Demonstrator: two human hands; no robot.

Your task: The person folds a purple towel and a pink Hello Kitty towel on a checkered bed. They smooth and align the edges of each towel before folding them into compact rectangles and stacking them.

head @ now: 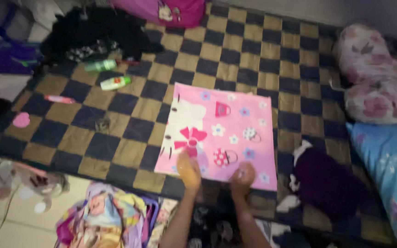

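One bed (263,50) fills most of the view, covered in a checked spread of dark blue and tan squares. On its right side lie two pillows: one blue floral pillow (387,170) at the edge and one pink-and-white flowered pillow (373,78) above it.

One pink cloth (230,124), folded flat into a near rectangle and printed with flowers, little bags and a bow, lies near the middle of the bed, close to the near edge. Its long axis runs from the near edge towards the far side of the bed, leaning slightly to the right; the white patch with the bow sits along its left side.

One heap of dark clothes (97,34) lies at the far left corner, and one dark purple garment with white trim (322,183) lies just right of the pink cloth. One bundle of bright printed fabric (102,220) sits off the bed at the lower left.

Two hands rest on the cloth's near edge. The left hand (189,172) presses down on the lower part of the cloth, and the right hand (243,177) sits on its bottom edge just beside it. The picture is blurred, so I cannot tell whether either grip is apart or clamped on the fabric.

Two green bottles (109,74) lie side by side near the dark heap, long axes pointing left to right. One small pink tube (59,99) lies below them, and one pink heart-shaped piece (21,120) near the left edge.
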